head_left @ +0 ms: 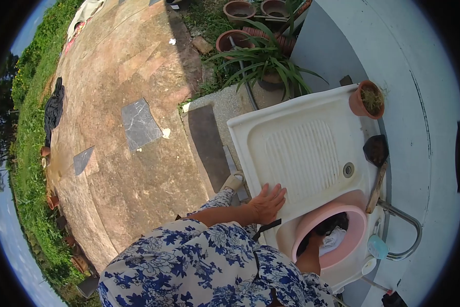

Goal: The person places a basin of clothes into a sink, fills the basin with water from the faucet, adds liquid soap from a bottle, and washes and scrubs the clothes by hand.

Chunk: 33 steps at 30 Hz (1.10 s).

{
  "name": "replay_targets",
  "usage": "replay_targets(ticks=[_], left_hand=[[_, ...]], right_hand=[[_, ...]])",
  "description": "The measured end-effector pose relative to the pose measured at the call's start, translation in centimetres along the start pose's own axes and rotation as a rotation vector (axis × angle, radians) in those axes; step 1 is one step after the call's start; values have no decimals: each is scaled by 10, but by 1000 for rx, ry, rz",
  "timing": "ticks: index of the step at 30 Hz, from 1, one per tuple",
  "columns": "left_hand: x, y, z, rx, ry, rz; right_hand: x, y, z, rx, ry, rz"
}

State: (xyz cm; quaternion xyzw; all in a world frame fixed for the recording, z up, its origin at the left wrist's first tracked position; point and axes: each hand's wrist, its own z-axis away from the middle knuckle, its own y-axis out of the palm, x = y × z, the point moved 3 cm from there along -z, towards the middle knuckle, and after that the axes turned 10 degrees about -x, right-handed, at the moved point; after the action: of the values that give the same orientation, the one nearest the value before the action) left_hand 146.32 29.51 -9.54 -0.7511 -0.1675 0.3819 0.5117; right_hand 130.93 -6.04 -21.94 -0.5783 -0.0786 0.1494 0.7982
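My left hand (268, 203) lies flat with its fingers spread on the near rim of a white washboard sink (301, 158), beside the ribbed slope. My right hand (317, 241) reaches down into a pink basin (357, 240) standing in the sink's lower part. Inside the basin, a white cloth (334, 238) touches or lies right beside that hand, and dark cloth (337, 221) is bunched behind it. The fingers of my right hand are hidden among the cloths, so their grip does not show.
A curved metal tap (419, 230) and a light-blue cup (377, 246) are at the sink's right. Along the wall side lie a dark scoop (376, 150) with a wooden handle and a potted plant (370, 100). A leafy plant (271, 64) grows beyond the sink.
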Motion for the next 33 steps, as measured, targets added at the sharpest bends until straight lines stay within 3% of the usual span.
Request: replay_targets(ticks=[2, 4, 5, 7, 8, 10, 11, 12, 14, 15, 17, 20, 21, 23, 24, 26, 28, 30, 31, 33], left_hand=[[0, -1, 1, -15, -10, 5], [1, 1, 1, -22, -7, 21], [2, -2, 0, -38, -16, 22], [1, -5, 1, -21, 4, 19], [1, -5, 1, -29, -2, 25], [1, 1, 3, 2, 24, 27], [1, 3, 3, -3, 23, 36], [1, 4, 4, -1, 27, 29], [5, 3, 3, 7, 32, 38], [5, 0, 3, -6, 34, 23], [2, 2, 3, 11, 35, 20], [2, 0, 3, 25, 32, 12], [1, 1, 3, 27, 34, 18], [2, 1, 2, 12, 24, 35], [2, 0, 2, 16, 33, 30], [2, -1, 2, 19, 22, 56], [0, 3, 3, -2, 23, 25], [1, 4, 2, -18, 32, -8], [1, 2, 2, -37, 11, 8], [0, 1, 0, -41, 12, 15]], right_hand=[[-2, -4, -14, -13, -67, 63], [-38, 12, -52, 166, 130, -253], [-32, 1, -46, 155, 115, -250], [-17, -51, 15, 103, 330, -834], [-16, -67, 25, 97, 321, -828], [-23, -88, 39, 154, 362, -1151], [-54, -80, 20, 106, -135, -972], [-54, -91, 25, 98, -137, -965], [-26, -134, 70, 295, 28, -1355], [-33, -152, 75, 281, 40, -1328], [-34, -168, 79, 375, 193, -1579], [-31, -178, 95, 324, 197, -1660], [-43, -170, 89, 318, 201, -1656], [-68, -145, 77, 176, 5, -1425], [-46, -152, 94, 174, 11, -1434], [-14, -158, 120, 50, 426, -952], [-24, -120, 102, -5, 482, -931], [-28, -80, 72, 1, -17, -690], [-49, -43, 46, -108, -2, -409], [-28, -28, 49, -118, 26, -261]])
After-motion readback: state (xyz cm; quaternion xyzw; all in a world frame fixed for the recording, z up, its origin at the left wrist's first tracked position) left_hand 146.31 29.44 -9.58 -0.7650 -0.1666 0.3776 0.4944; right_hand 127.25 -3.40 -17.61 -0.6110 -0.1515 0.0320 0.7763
